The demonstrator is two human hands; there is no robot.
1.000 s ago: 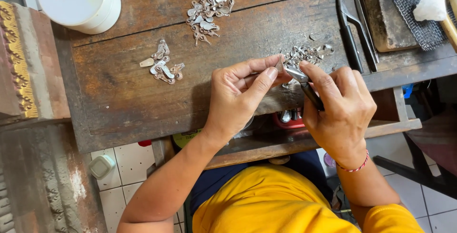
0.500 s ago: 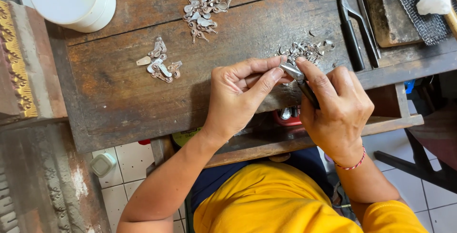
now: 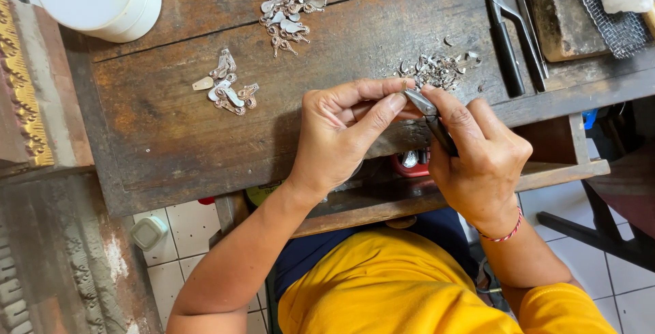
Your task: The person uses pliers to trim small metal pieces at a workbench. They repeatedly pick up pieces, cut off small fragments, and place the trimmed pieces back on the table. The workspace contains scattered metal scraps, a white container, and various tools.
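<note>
Grip: right hand (image 3: pixel 481 160) is closing around the dark handles of small steel-tipped pliers (image 3: pixel 430 119); left hand (image 3: pixel 341 136) is pinching thumb and forefinger together at the pliers' tip, and whatever sits between them is too small to make out.
Pliers' axis: long axis is running diagonally, tip pointing up and left toward the left fingertips, handles trailing down-right into the right palm.
Pliers' place: they are hovering just above the near edge of the worn brown wooden workbench (image 3: pixel 170 136).
Bench top: white round plastic tub (image 3: pixel 99 0) is standing at the far left corner; black long-handled shears (image 3: pixel 508 40) are lying lengthwise at the right.
Small pieces: three heaps of silver-coloured metal bits are lying apart, far (image 3: pixel 293 3), left (image 3: pixel 228 88) and just beyond the fingertips (image 3: pixel 437 69).
</note>
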